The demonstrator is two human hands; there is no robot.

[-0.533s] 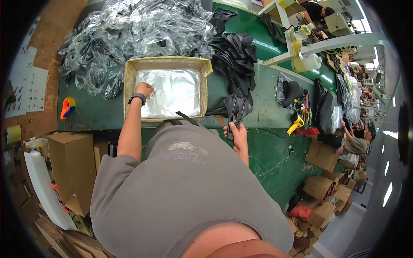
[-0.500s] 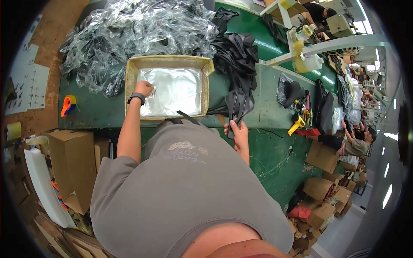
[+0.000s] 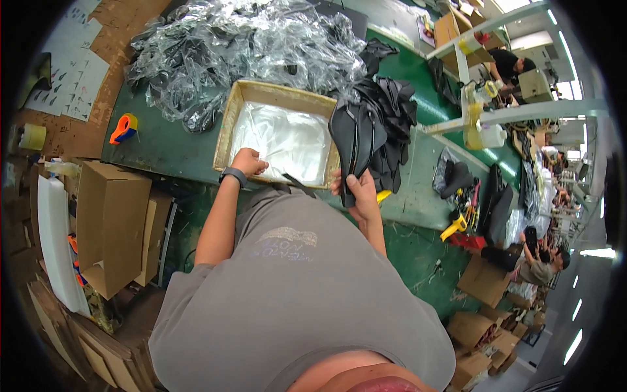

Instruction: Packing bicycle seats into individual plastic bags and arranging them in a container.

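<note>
One black saddle-shaped piece (image 3: 353, 134) is clamped in the grip of the right hand (image 3: 363, 193), thumb on top near its narrow end, while its broad end points away from the person. It is held up over the right side of a shallow, worn box (image 3: 227, 127); whether it touches the rim cannot be told from this angle. Clear plastic film (image 3: 290, 140) lies flat inside the box, and the left hand (image 3: 249, 163) reaches over the near wall on the left, fingers curled in close at the film's edge. Whether that grip has a layer pinched or merely rests on it, the view does not show. The step in hand looks to be working at the film with the left while the right keeps the piece ready beside it. From this pose, the next move would seem to call for a light pinch on a single layer, since thin film tends to cling, and a steady right hand kept clear of the rim. Beyond the box, a heap of film-wrapped dark items (image 3: 248, 52) covers much of the table (image 3: 160, 153); just right of the held piece lies a pile of bare black pieces (image 3: 397, 117).
</note>
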